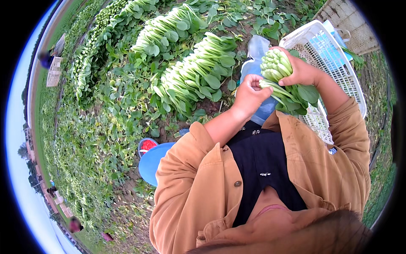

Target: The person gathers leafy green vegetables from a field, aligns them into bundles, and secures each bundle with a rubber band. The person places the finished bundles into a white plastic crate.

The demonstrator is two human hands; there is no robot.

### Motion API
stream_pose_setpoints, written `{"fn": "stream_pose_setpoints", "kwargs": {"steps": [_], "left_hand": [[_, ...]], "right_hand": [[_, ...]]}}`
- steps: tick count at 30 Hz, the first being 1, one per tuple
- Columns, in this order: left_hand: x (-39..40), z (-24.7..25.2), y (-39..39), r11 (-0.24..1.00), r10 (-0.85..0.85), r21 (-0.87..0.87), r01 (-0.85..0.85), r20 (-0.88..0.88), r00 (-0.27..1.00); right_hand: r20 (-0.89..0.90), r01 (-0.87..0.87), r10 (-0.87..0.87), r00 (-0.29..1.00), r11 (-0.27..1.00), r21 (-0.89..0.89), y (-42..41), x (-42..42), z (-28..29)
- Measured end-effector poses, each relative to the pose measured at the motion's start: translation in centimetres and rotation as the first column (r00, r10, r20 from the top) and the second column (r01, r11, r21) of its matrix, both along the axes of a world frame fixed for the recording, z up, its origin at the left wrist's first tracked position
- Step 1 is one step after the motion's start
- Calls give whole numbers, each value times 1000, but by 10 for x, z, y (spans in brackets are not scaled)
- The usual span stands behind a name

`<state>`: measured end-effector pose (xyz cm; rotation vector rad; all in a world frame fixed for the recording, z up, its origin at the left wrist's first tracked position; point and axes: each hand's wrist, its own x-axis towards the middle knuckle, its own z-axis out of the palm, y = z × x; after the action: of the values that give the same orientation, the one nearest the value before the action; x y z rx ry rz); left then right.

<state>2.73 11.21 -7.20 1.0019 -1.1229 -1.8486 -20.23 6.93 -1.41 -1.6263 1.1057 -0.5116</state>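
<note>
My right hand [298, 70] is wrapped around a bunch of bok choy [275, 65]. Its pale stem ends face up and left, and the dark leaves hang below toward my chest. Between the thumb and fingers of my left hand [252, 95] are the stem ends of a few more bok choy [274, 89], right beside the bunch. Beneath both hands, translucent bluish plastic sheeting [253, 68] covers part of my lap. To the left on the ground lies a long row of bok choy [196, 73], stems overlapping.
A white plastic crate [358, 85] with a light-blue item stands at my right; a beige crate [352, 25] lies beyond. At left are a bowl of red pieces [148, 145] and a blue rounded object [155, 162]. Another bok choy row [165, 30] lies farther out. Other people are in the distance.
</note>
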Motion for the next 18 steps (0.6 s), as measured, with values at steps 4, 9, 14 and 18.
{"fn": "stream_pose_setpoints", "kwargs": {"steps": [4,9,14,18], "left_hand": [[-7,6,-2,999,35,-5,-35,-11,999],[-10,-2,-3,998,55,-13,-55,-67,996],[-2,-11,-21,992,-109,56,113,-63,992],[1,-6,-37,953,-302,-10,303,-118,946]], "right_hand": [[-57,-39,37,998,999,-18,5,9,11],[-102,4,-14,995,995,-98,14,12,10],[-122,76,-100,987,980,-186,26,18,10],[-38,169,-182,983,960,-224,38,20,7]]}}
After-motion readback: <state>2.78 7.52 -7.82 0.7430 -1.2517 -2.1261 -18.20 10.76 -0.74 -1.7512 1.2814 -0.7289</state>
